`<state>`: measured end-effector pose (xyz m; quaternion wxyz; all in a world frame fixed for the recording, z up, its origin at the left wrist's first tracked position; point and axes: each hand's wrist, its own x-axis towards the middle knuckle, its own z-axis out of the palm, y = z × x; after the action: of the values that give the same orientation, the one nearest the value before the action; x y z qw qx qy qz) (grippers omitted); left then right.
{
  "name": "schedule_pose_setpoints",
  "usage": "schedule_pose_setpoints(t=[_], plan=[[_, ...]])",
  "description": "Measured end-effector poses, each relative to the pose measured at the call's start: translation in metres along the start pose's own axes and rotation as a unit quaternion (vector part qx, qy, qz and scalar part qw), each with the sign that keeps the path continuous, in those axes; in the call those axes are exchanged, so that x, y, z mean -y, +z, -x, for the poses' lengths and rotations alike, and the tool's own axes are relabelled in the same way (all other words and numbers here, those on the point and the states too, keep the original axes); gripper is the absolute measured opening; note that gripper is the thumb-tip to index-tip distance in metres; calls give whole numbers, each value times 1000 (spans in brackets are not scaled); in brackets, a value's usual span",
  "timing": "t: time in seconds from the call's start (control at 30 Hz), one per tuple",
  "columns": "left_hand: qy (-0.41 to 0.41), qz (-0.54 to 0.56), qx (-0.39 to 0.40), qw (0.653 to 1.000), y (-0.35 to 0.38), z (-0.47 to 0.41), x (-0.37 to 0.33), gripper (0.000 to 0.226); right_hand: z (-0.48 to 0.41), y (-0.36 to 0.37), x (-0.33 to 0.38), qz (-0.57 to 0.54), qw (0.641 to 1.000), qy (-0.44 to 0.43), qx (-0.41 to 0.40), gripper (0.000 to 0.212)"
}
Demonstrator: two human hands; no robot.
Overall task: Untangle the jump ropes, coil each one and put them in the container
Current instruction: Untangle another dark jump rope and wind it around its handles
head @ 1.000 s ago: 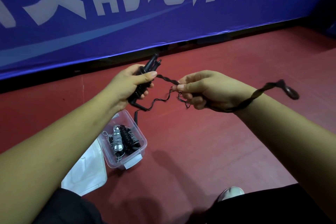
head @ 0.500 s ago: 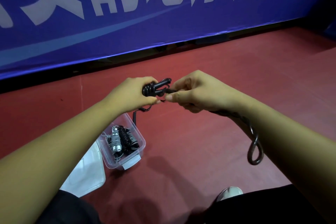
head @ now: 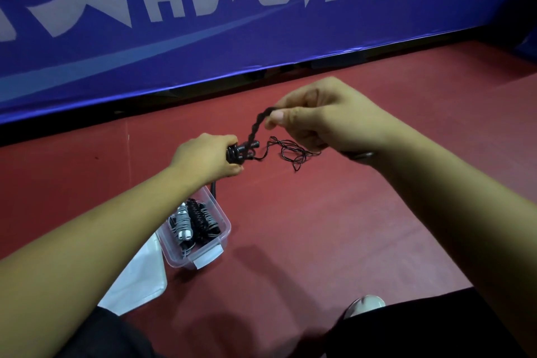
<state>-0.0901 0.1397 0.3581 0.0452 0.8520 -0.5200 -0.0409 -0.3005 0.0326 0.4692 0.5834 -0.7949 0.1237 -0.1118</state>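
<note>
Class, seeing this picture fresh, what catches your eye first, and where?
Two hands at the centre: the left hand grips black handles while the right hand pinches the twisted black cord above them. Below the left forearm a clear container on the red floor holds coiled ropes; a blue banner fills the top.

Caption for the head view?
Left hand grips black jump-rope handles, right hand pinches its twisted cord; clear plastic container holds coiled ropes.

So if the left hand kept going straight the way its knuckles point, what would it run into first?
Probably the loose loops of cord hanging just beyond the handles that the left hand grips; behind them, the right hand. Depth is hard to judge in one view.
</note>
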Motion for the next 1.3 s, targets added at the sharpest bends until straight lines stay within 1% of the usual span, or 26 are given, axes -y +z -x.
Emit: schedule_pose_setpoints(t=[0.07,0.13,0.23,0.33,0.5,0.53,0.6,0.67,0.7,0.8,0.83,0.9,0.97,1.0,1.03,1.1,1.2,1.3], plan=[[14,16,64,998,5,5,-13,50,-4,1,-6,-16,1000,5,-8,20],[22,-1,95,995,11,13,-28,56,-7,4,-12,-37,999,13,-14,19],[67,-14,66,995,17,19,-41,54,-11,0,-21,-72,996,25,-51,18],[123,19,52,991,16,19,-41,50,-14,-14,-30,-121,986,32,-111,20],[206,83,49,974,4,21,-39,64,-18,-32,-44,-161,966,31,-201,23],[224,104,55,968,1,23,-39,60,-18,-35,-47,-158,964,34,-213,23],[262,154,71,950,-7,27,-43,45,-19,-39,-54,-143,962,43,-227,25],[285,231,80,927,-17,35,-49,24,-20,-42,-61,-106,964,54,-239,27],[289,274,77,914,-21,38,-52,18,-21,-43,-65,-82,964,62,-243,27],[257,420,46,869,-36,43,-54,22,-20,-43,-77,-49,966,99,-235,28],[237,465,25,853,-39,41,-51,28,-20,-41,-80,-37,967,113,-223,28],[197,537,-14,820,-46,39,-44,40,-17,-33,-85,29,972,128,-195,29],[165,573,-43,802,-50,35,-34,53,-14,-23,-86,92,975,131,-156,28],[148,577,-55,801,-53,33,-27,56,-13,-18,-85,98,978,133,-130,29],[128,581,-68,801,-55,30,-21,53,-12,-13,-84,95,981,129,-106,29],[83,585,-93,801,-57,24,-9,36,-11,-7,-79,95,987,109,-75,27],[30,568,-107,815,-58,18,3,15,-9,-3,-71,126,988,80,-37,20],[-5,550,-114,827,-56,15,10,8,-7,2,-66,173,981,86,29,23]])
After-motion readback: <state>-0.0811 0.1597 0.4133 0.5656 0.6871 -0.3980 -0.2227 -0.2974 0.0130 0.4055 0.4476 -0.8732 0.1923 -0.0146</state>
